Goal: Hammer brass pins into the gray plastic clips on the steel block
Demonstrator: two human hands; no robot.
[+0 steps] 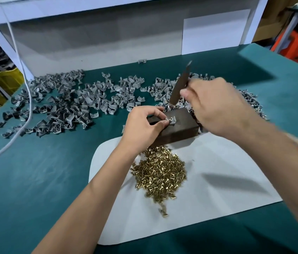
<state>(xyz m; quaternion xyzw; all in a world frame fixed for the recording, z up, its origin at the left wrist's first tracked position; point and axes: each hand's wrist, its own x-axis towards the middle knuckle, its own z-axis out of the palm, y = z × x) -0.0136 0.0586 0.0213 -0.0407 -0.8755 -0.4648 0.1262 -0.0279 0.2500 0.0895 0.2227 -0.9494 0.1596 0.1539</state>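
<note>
- One gray plastic clip [171, 120] sits on top of the steel block [177, 128], at the block's far end, and the left hand [145, 125] pinches it in place with thumb and fingertips.
- Whether a brass pin is already started in that clip is too small to tell.
- The right hand [216, 109] is curled round a dark tool [180, 85] whose shaft rises up and away from the block; it is blurred, and its striking end cannot be made out, so I take it for the hammer from the task alone.
- The tool is raised clear of the clip, so by my reading this clip is at the striking step, between blows or about to take one.
- Hundreds of loose clips lie in a broad scatter [67, 105] across the far half of the green surface [34, 180], with a further cluster [166, 88] behind the block.
- Which of these, if any, already carry pins cannot be told from here, so the finished count is unknown.
- A thick heap of brass pins [160, 176] lies on the white sheet [227, 189] just in front of the block, which suggests much of the work is left.
- A white cable [28, 99] trails across the left-hand clips.
</note>
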